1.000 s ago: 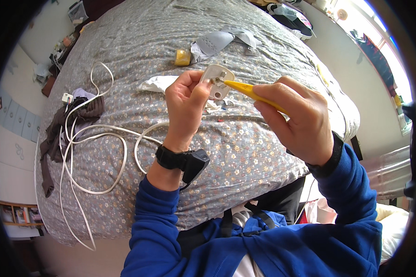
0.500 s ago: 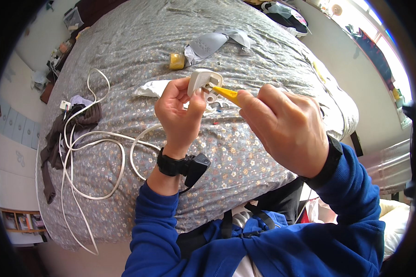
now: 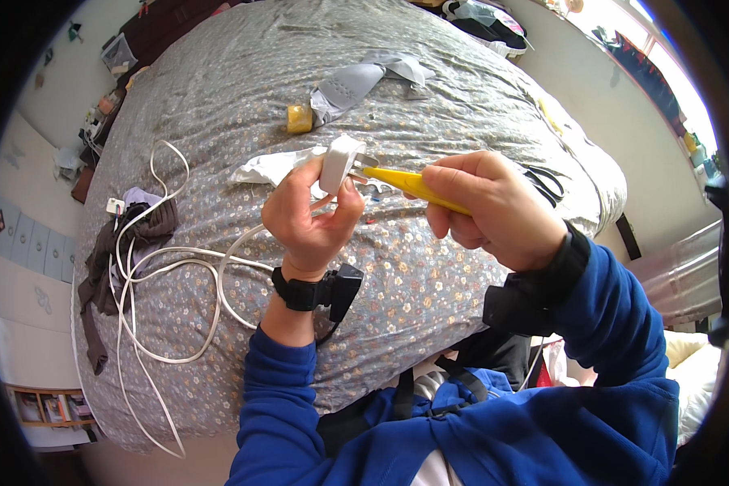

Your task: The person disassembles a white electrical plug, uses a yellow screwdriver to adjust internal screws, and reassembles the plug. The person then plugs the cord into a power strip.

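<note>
My left hand [image 3: 304, 223] grips a white power plug [image 3: 339, 165] between thumb and fingers, its metal prongs facing right. From behind that hand a white cable [image 3: 233, 247] runs down to the bed. In my right hand [image 3: 494, 202] is a yellow screwdriver [image 3: 405, 180], pinched by its handle and pointing left. Its tip is at the plug's prongs; whether it touches the plug I cannot tell. A crumpled white cloth or paper [image 3: 279, 168] lies just beyond my left hand.
The flowered bedspread [image 3: 413, 283] spreads beneath my hands. Loops of cable lie left, beside dark clothing [image 3: 105, 267] and a small white connector with coloured wires [image 3: 115, 206]. Farther off are a yellow tape roll [image 3: 299, 119] and a grey garment [image 3: 348, 91]. Black-handled scissors [image 3: 545, 185] lie right.
The plug has turned so that its side shows and its prongs point right. My right hand has rotated and shifted its hold, showing more of the yellow handle. The screwdriver has moved slightly lower.
</note>
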A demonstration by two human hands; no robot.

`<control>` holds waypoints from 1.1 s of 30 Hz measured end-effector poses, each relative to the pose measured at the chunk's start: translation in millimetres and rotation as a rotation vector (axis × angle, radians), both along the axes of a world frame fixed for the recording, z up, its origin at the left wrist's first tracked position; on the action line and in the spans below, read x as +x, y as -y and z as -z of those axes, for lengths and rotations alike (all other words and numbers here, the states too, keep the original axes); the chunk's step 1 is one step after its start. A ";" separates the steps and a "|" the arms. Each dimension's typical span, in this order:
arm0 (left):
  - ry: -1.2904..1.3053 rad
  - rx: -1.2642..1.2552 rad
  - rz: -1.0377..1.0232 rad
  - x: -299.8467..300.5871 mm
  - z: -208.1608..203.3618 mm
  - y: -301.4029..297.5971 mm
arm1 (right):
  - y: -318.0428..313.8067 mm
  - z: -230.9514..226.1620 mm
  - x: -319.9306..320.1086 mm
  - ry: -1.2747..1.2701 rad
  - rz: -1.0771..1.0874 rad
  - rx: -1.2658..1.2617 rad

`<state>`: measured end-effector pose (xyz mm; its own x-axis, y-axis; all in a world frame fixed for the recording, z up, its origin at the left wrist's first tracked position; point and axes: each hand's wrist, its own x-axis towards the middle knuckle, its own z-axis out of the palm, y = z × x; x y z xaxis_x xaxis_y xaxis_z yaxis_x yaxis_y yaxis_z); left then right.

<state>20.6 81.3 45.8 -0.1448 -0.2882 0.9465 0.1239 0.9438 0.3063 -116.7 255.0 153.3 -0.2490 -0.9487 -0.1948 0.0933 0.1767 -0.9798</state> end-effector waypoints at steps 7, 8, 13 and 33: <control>0.001 0.241 0.083 -5.0 0.2 2.8 | 12.4 9.1 -0.4 0.380 -0.030 0.068; -0.034 0.390 0.192 -5.1 -0.1 2.9 | 15.0 8.7 0.8 0.289 -0.008 0.065; -0.131 0.783 0.535 4.4 -6.5 5.4 | 12.3 -1.0 4.5 -0.643 -0.027 -0.216; -0.080 0.868 0.590 9.6 -11.8 -2.7 | 2.9 -7.3 10.3 -1.460 0.059 -0.600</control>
<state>30.2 84.0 57.6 -0.4293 -0.7758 0.4624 0.5422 0.1880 0.8189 -106.4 252.0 160.5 0.0836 -0.7787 0.6218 -0.9629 -0.2238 -0.1508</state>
